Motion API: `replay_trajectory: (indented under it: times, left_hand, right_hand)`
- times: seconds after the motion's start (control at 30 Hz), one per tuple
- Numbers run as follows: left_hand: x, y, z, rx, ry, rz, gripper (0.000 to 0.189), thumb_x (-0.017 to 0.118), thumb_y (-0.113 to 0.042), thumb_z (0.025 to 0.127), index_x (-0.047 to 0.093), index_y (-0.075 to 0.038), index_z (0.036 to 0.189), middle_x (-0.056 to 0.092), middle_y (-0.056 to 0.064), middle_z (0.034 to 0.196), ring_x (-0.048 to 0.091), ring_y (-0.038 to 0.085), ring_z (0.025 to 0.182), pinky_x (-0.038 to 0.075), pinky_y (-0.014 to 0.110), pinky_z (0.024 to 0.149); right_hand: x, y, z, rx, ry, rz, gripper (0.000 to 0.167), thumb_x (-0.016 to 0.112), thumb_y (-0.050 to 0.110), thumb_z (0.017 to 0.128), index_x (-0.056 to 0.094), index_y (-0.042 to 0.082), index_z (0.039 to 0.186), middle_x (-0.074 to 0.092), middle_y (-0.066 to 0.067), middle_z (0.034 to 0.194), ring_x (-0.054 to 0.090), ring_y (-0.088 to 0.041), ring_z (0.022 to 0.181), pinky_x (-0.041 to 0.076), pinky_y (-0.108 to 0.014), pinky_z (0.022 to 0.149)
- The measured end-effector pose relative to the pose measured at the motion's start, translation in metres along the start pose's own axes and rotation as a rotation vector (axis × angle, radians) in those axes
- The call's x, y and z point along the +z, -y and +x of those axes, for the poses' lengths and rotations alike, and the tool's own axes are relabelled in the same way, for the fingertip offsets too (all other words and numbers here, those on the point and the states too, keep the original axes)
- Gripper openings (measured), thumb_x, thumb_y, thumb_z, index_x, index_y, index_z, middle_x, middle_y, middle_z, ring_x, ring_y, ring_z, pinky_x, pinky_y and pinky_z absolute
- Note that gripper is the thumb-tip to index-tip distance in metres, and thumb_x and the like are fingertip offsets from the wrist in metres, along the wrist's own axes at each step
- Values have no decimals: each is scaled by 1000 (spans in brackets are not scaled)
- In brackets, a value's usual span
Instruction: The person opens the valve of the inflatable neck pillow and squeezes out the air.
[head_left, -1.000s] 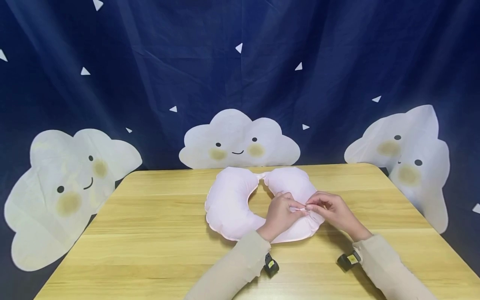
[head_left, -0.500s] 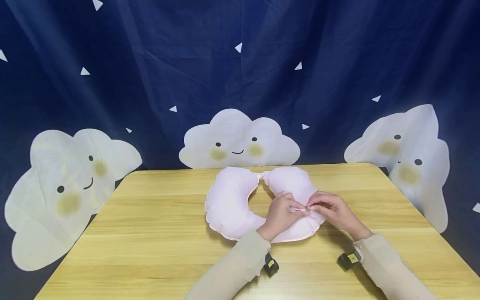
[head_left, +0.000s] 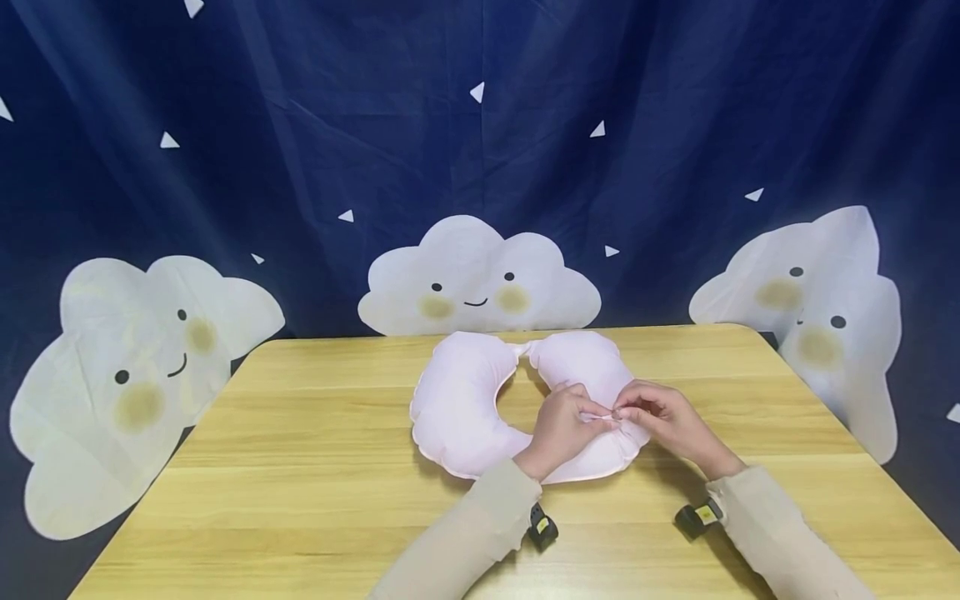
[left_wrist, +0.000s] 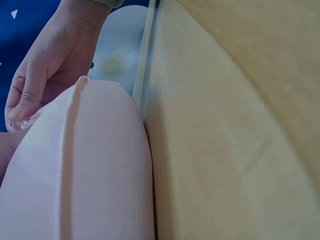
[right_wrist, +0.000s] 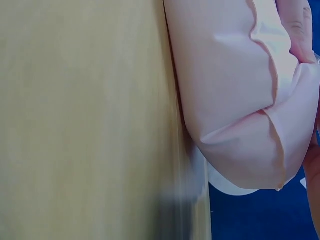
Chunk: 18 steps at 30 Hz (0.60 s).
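A pale pink U-shaped inflatable neck pillow lies on the wooden table, its two ends at the back joined by a short strap. On the pillow's right arm, my left hand pinches the fabric between thumb and forefinger. Right against those fingertips, my right hand pinches a small clear plastic air valve, seen in the left wrist view. The fingers mostly cover it in the head view. Around the pinched spot the fabric creases, as the right wrist view shows along the pillow's seam.
The wooden table carries the pillow near its back edge. Behind it hangs a dark blue curtain printed with smiling clouds and white triangles. A small black camera hangs under the left wrist and another camera under the right.
Both hands keep their pinch at the same spot, and the pillow has not moved. The head view has shifted very slightly.
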<state>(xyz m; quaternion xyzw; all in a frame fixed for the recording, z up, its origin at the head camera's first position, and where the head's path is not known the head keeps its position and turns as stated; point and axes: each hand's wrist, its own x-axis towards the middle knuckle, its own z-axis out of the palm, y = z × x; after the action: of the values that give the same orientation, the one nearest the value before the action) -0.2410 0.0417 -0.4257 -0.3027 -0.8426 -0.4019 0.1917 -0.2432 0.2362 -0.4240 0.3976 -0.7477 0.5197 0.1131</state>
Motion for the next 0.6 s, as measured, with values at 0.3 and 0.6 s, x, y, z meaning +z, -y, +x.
replay_trajectory:
  times: [0.3,0.6]
  left_hand:
    - [1,2,0,-4,-4,-8,13,82,-22,71,78,-12,79,51,-7,59,42,2,64,36,13,66]
    - [1,2,0,-19,3,-25,13,82,-21,71,78,-12,80,50,-7,58,38,-1,62,36,12,64]
  right_hand:
    - [1,2,1,73,-13,-3,24,59,-16,83,65,6,90,64,-8,82,57,-7,76,48,-18,65]
    - [1,0,0,77,-12,18,22,58,-16,84,65,4,90,63,-11,82,57,-7,76,48,-18,65]
